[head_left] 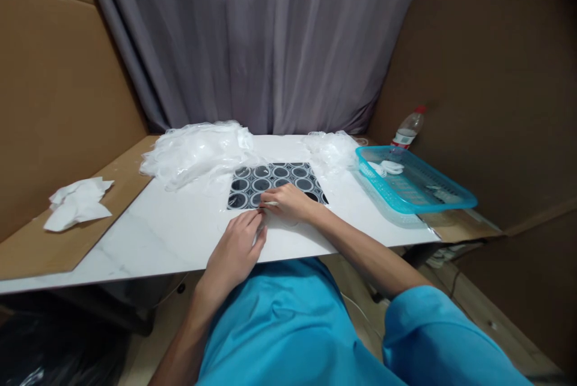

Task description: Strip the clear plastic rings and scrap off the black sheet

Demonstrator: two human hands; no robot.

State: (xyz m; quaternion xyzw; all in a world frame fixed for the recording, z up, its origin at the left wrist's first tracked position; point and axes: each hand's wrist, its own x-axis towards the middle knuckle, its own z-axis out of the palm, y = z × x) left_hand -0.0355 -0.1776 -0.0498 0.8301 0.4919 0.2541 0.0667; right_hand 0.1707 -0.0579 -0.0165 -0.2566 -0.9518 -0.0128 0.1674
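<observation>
My left hand and my right hand meet at the near edge of a black mat with a grey ring pattern. The fingers of both hands are closed, their tips almost touching. Between them shows a sliver of a thin whitish thing, mostly covered by the fingers and too small to name. Beyond the mat to the left lies a large heap of clear plastic bags with white contents. A smaller heap of similar clear plastic rests behind the mat on the right.
A blue plastic basket holding several white round pieces stands at the right, with a red-capped bottle behind it. Crumpled white tissue lies on cardboard at the left. Cardboard walls flank the white table; a grey curtain hangs behind.
</observation>
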